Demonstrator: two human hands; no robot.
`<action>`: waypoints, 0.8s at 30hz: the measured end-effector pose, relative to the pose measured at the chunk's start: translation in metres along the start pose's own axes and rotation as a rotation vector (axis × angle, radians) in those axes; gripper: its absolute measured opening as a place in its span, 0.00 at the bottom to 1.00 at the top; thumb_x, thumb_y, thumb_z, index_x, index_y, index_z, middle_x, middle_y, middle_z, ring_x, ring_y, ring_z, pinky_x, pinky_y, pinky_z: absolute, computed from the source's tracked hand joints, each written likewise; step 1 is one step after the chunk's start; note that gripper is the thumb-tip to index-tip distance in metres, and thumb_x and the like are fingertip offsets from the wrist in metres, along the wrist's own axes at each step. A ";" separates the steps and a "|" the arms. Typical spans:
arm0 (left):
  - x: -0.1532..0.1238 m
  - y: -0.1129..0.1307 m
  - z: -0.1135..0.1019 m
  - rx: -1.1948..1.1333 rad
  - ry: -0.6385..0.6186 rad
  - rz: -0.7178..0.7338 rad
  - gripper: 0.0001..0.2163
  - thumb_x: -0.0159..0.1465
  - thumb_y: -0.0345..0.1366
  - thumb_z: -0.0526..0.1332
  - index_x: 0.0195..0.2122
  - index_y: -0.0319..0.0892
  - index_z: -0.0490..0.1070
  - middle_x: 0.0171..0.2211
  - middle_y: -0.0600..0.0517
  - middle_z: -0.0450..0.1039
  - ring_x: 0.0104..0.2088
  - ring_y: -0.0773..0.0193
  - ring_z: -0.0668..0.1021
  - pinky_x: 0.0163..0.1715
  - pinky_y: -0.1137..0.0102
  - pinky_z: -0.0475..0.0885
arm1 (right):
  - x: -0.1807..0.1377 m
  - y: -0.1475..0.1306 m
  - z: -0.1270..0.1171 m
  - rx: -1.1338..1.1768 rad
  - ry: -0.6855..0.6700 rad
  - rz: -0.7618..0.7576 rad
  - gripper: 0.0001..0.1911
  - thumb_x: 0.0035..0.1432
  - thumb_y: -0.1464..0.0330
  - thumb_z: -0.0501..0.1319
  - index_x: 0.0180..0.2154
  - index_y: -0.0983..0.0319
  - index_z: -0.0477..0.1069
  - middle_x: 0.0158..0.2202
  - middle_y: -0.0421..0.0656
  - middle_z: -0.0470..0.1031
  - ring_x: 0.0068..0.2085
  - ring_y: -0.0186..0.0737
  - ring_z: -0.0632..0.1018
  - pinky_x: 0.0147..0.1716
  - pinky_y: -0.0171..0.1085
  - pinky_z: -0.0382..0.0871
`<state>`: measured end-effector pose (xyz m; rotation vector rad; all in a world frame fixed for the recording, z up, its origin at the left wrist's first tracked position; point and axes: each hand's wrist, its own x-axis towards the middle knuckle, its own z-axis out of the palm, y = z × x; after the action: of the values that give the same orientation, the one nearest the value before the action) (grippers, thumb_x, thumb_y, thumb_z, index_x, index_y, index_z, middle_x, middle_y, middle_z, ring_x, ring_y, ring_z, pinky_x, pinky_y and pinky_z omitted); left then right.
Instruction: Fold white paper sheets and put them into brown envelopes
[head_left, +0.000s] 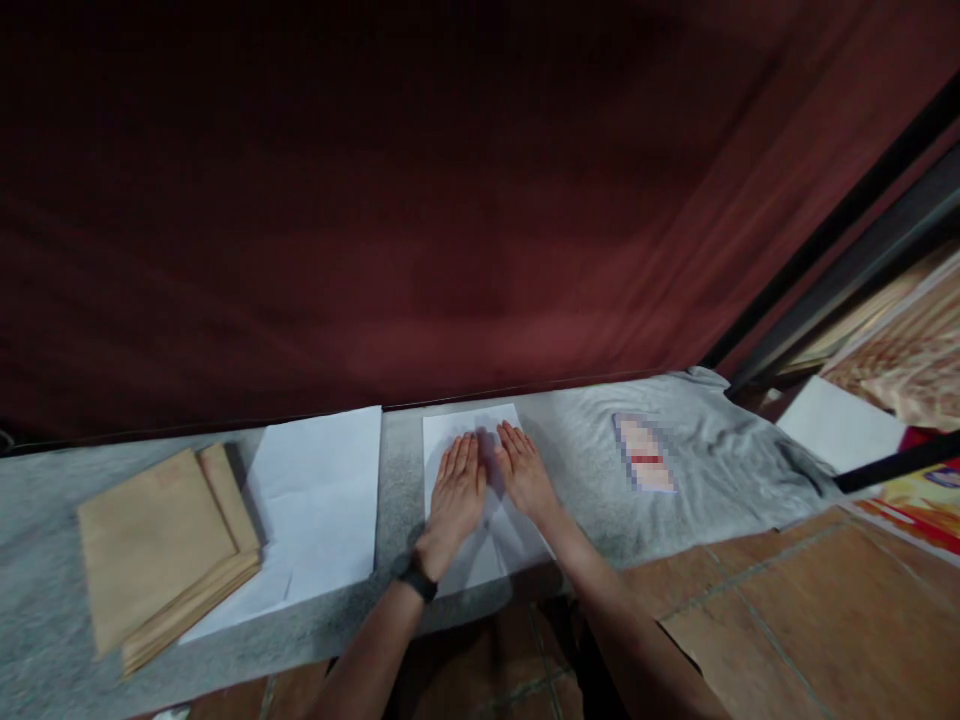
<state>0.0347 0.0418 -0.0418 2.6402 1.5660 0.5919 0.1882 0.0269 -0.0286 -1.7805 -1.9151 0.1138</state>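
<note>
A white sheet of paper [469, 575] lies on the grey cloth in front of me, under both hands. My left hand [457, 487], with a dark band on its wrist, rests flat on the sheet's left half, fingers stretched out. Flat on the right half lies my right hand [525, 472], its fingers straight and pointing away from me. A narrow strip of paper shows between the two hands. Neither hand holds anything. Left of this sheet are more white papers [322, 500], with a fold line across the top one.
Brown paper envelopes [157, 540] are stacked at the left, overlapping the white papers. A pixelated slip [646, 455] lies to the right on the grey cloth [585, 530]. Behind hangs a dark red curtain [465, 250]. Dark metal bars [825, 240] and a tiled floor [810, 620] are at the right.
</note>
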 end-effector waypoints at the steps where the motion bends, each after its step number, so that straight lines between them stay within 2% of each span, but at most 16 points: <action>1: 0.014 -0.002 0.005 -0.005 -0.036 0.002 0.26 0.71 0.32 0.43 0.68 0.26 0.56 0.68 0.34 0.57 0.70 0.52 0.59 0.68 0.54 0.58 | 0.008 -0.005 0.006 0.029 -0.008 0.002 0.30 0.75 0.62 0.36 0.66 0.69 0.61 0.68 0.50 0.62 0.69 0.44 0.61 0.67 0.47 0.57; 4: 0.046 -0.014 0.020 0.006 -0.093 0.031 0.27 0.69 0.31 0.46 0.69 0.30 0.56 0.68 0.36 0.58 0.70 0.53 0.60 0.67 0.53 0.57 | 0.027 -0.015 0.027 0.050 -0.037 -0.028 0.29 0.75 0.63 0.36 0.66 0.66 0.61 0.68 0.48 0.63 0.69 0.40 0.63 0.67 0.45 0.56; 8: 0.061 -0.034 0.027 0.073 -0.145 0.016 0.27 0.68 0.31 0.47 0.69 0.30 0.56 0.69 0.36 0.56 0.70 0.53 0.58 0.69 0.54 0.54 | 0.047 -0.016 0.047 -0.039 -0.099 -0.101 0.27 0.75 0.64 0.38 0.68 0.65 0.59 0.68 0.48 0.63 0.69 0.42 0.62 0.68 0.48 0.53; 11: 0.061 -0.042 0.028 0.108 -0.163 -0.006 0.26 0.70 0.31 0.44 0.69 0.29 0.55 0.70 0.38 0.54 0.71 0.54 0.56 0.69 0.56 0.52 | 0.058 -0.011 0.055 -0.112 -0.120 -0.122 0.27 0.75 0.63 0.40 0.68 0.64 0.58 0.69 0.49 0.61 0.69 0.46 0.61 0.68 0.52 0.51; 14: 0.057 -0.050 0.027 0.120 -0.133 -0.040 0.26 0.71 0.32 0.42 0.69 0.30 0.55 0.70 0.39 0.54 0.71 0.55 0.56 0.69 0.56 0.51 | 0.063 0.001 0.058 -0.171 -0.093 -0.073 0.27 0.74 0.60 0.43 0.68 0.64 0.58 0.69 0.50 0.59 0.69 0.48 0.60 0.67 0.53 0.51; 19: 0.048 -0.067 0.023 0.143 -0.067 -0.099 0.27 0.73 0.39 0.42 0.68 0.28 0.56 0.69 0.37 0.55 0.70 0.53 0.59 0.69 0.56 0.53 | 0.062 0.032 0.051 -0.232 -0.042 0.014 0.30 0.74 0.58 0.42 0.69 0.65 0.56 0.69 0.52 0.58 0.69 0.50 0.62 0.67 0.53 0.52; 24: 0.038 -0.078 0.022 0.133 -0.021 -0.153 0.28 0.73 0.41 0.42 0.68 0.27 0.57 0.68 0.35 0.57 0.70 0.51 0.60 0.68 0.55 0.56 | 0.056 0.055 0.045 -0.285 -0.011 0.043 0.31 0.74 0.57 0.43 0.68 0.68 0.57 0.69 0.54 0.59 0.68 0.52 0.63 0.67 0.53 0.52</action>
<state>-0.0077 0.1170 -0.0658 2.5740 1.8420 0.4657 0.2185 0.1003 -0.0718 -2.0073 -1.9813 -0.1417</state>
